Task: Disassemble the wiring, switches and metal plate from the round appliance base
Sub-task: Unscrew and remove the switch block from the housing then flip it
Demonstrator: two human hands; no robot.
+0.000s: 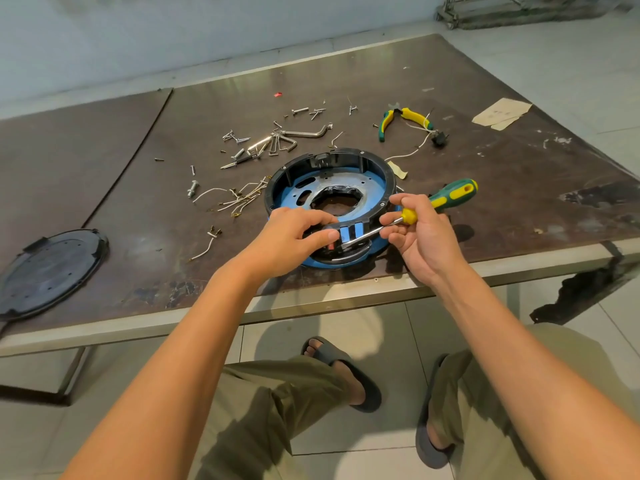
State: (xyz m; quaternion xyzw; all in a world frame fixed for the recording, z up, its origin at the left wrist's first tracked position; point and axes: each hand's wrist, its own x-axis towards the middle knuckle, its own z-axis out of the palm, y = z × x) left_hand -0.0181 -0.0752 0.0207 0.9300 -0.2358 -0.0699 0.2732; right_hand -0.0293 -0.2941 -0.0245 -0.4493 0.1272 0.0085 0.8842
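Table [121, 161]: worn brown top with a metal edge; the person sits at its near side.
Round base [332, 157]: black ring lying flat, close to the table's near edge and straight ahead of the person. Both hands meet at its near rim.
Cover [52, 271]: black disc on the far left of the table, well apart from the base.
Metal plate [372, 187]: blue, with holes, seated inside the base. Judged not yet freed.
Left hand [294, 233]: fingers curled over the near rim of the base, thumb pressed beside the blue tabs. It grasps the base to steady it.
Right hand [422, 233]: grasps the screwdriver, fingertips pinched round the neck of the handle where the shaft starts.
Screwdriver [448, 197]: green-and-yellow handle points up and right. The shaft slants down-left and the tip is at the near rim, just beside the left thumb. What the tip sits in is hidden.
Pliers [408, 117]: idle, behind and right of the base.
Hex keys [287, 140]: behind the base, among loose screws.
Loose wires [239, 197]: white with terminals, just left of the base. The wiring looks largely out.
Red part [330, 245]: small, under the left thumb, set in the near rim. Possibly a switch, but too small to tell.
Near rim, step: judged to be prying or unscrewing that rim fitting. The next move calls for a firm hold from the left hand, a well-seated tip, and gentle leverage kept away from the thumb.
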